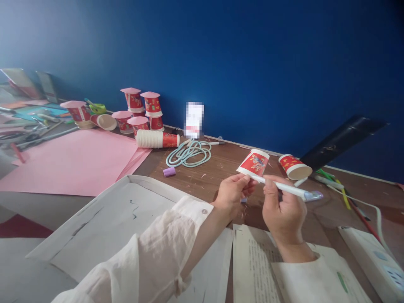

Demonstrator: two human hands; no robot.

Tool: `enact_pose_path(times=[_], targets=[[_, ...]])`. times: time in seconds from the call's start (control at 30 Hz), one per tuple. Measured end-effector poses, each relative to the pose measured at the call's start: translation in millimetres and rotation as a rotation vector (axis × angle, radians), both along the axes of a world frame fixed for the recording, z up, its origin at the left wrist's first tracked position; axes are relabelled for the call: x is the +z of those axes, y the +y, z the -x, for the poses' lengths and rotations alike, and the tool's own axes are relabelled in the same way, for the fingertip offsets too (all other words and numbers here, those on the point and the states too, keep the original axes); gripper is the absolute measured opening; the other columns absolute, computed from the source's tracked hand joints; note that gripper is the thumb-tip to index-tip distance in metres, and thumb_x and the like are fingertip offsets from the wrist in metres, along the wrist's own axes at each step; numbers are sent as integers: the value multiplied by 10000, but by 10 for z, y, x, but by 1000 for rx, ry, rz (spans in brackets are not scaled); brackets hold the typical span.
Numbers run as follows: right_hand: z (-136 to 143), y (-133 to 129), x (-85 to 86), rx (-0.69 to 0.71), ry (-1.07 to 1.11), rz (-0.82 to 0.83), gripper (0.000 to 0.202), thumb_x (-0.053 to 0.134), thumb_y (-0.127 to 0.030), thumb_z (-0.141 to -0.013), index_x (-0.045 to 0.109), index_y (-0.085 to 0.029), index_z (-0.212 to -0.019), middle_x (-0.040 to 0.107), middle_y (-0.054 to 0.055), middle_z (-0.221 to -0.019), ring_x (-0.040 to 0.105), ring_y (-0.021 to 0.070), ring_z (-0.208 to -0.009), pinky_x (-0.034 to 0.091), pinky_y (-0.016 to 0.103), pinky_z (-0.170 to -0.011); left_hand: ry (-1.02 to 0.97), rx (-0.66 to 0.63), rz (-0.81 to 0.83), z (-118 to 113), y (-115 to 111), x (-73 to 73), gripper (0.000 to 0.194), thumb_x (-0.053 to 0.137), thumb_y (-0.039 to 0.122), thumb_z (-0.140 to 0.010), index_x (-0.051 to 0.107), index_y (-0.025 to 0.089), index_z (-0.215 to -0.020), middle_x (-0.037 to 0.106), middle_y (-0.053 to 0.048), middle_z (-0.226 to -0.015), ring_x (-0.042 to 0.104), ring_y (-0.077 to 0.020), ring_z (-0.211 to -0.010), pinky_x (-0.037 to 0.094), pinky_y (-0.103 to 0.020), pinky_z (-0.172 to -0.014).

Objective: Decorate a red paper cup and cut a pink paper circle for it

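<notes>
The left hand, fingers curled in, pinches the red printed paper cup with a white rim by its lower edge, base upward, over the brown wooden table. The right hand wraps around a slim white pen-like tube, its tip at the rim; good work here probably needs a steady cup, light pressure and fingertips clear of the tip.

Red-and-white cup with multicoloured print, white pen, blue wall
</notes>
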State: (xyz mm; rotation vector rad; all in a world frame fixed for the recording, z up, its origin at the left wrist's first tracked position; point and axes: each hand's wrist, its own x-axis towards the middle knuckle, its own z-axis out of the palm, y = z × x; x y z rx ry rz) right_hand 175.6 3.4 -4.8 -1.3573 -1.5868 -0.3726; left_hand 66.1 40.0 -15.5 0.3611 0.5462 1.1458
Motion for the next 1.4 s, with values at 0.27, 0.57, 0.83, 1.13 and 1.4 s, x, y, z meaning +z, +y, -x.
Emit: enact_pose_path(times=[0.27, 0.57, 0.83, 1.13, 1.4], targets=[[-46, -8, -48, -35, 147, -62, 253, 506, -288, -965, 682, -133, -1061, 686, 67, -776, 630, 162, -636, 513, 310, -656, -106, -11, 53, 4, 1, 5, 75, 629, 109, -856, 685, 60, -849, 673, -79, -767, 628, -91, -699, 490, -212, -732], [-12, -2, -69, -29, 111, -21, 250, 507, -312, -962, 692, -158, -1027, 674, 59, -756, 616, 167, -632, 504, 335, -679, -79, -6, 24, -2, 5, -22, 110, 730, 163, -784, 698, 81, -850, 677, -63, -768, 629, -102, -729, 472, -227, -757], [18, -6, -60, 3, 277, -30, 278, 495, -328, -971, 660, -134, -1083, 663, 68, -806, 614, 158, -652, 498, 317, -654, 6, 64, 37, -17, 22, -29, 65, 708, 143, -790, 700, 87, -821, 686, -80, -792, 631, -108, -733, 475, -252, -805], [8, 5, 1, 2, 360, 3, 306, 490, -370, -976, 662, -128, -1050, 619, 32, -719, 586, 140, -630, 475, 290, -645, 134, 160, 111, -44, 114, -83, 128, 648, 105, -835, 637, 105, -707, 641, -52, -697, 601, -79, -640, 503, -226, -746], [20, -5, 2, -3, 378, 19, 318, 490, -391, -973, 673, -135, -1022, 626, 27, -707, 589, 140, -627, 475, 285, -641, 114, 267, 274, -33, 138, -31, 169, 539, 38, -891, 601, 108, -750, 665, -77, -732, 682, -114, -707, 567, -244, -786]])
